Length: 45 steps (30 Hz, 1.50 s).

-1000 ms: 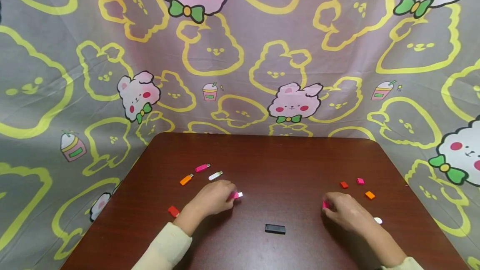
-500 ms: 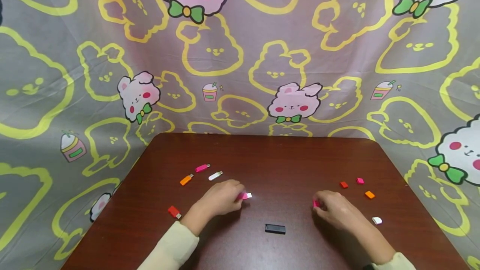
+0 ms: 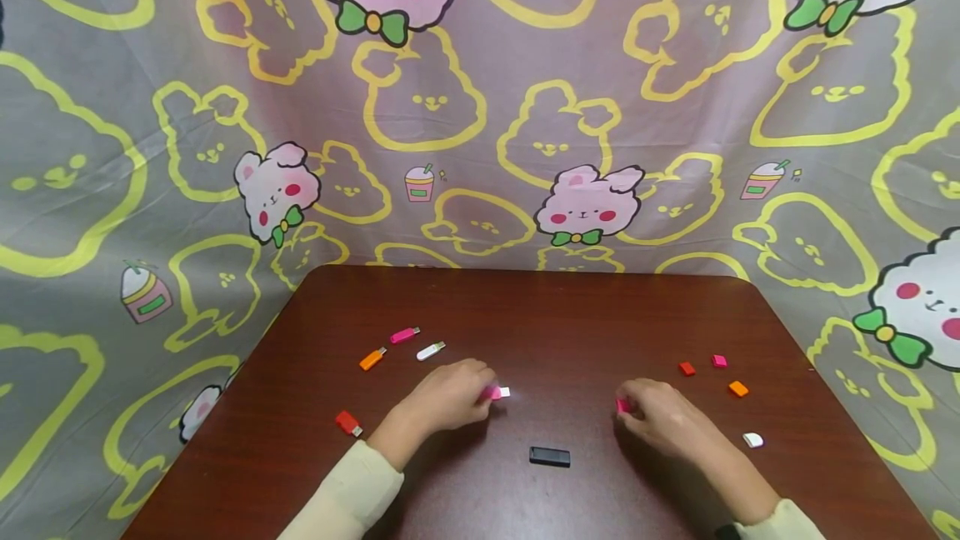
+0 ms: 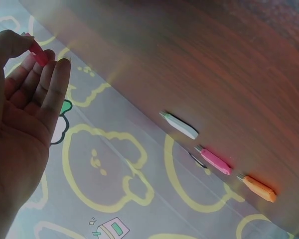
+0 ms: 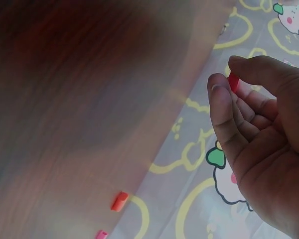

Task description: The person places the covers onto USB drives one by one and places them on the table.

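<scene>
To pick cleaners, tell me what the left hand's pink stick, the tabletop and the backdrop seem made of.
Pink stick: probably smooth plastic, evenly coloured; its bright tip may be metal. Tabletop: probably wood or woodgrain laminate, streaky, softly shiny. Backdrop: likely printed fabric, matte, creased.

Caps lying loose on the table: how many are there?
4, on the right of the table: red cap and pink cap farthest, orange cap nearer, white cap nearest. The left hand or right hand may hide others.
</scene>
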Tool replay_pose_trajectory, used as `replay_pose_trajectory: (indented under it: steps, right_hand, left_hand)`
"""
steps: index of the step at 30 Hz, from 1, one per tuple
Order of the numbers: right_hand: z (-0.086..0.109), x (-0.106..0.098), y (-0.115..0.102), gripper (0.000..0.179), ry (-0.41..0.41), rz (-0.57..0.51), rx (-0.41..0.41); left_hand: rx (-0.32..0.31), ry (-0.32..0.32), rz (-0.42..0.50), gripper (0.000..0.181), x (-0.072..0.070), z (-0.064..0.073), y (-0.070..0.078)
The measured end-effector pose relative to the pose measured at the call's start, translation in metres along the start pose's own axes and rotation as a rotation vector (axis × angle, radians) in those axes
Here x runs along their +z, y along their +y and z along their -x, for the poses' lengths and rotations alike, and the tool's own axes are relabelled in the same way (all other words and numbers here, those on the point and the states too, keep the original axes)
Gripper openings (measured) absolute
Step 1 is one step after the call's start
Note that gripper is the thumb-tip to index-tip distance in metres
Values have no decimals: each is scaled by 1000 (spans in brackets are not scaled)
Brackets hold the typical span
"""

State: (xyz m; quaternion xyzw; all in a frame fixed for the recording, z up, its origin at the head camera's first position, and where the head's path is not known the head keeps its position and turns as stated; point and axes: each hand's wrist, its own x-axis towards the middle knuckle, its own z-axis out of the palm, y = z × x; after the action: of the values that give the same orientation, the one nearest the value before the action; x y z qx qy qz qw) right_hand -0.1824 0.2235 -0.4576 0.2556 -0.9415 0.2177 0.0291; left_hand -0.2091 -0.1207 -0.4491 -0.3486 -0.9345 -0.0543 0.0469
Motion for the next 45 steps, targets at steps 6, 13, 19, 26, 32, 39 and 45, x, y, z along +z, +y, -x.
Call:
replay_pose_trajectory:
  steps: [6,13,19,26,32,39,45]
  right_hand:
    - [-3,2,-3,17,3,-14,-25]
    - [-7,4,-8,17,4,-23,-40]
    - [-11,7,-13,16,8,-15,-77]
    - [-15,8,-17,13,-45,-36,-44]
    - [-18,10,-22,14,-52,-33,-34]
    - [-20,13,-26,18,-12,-10,-74]
    - [-22,16,-28,17,-6,2,-82]
  left_hand:
    - [19,7,3,16,2,-3,3]
    - [45,24,-18,15,5,-7,8]
    - [52,17,-21,14,6,-11,13]
    - [61,19,-27,15,6,-14,19]
    - [74,8,-29,15,5,-18,24]
    - [103,27,-51,15,6,-21,28]
    - [109,21,-53,16,8,-24,31]
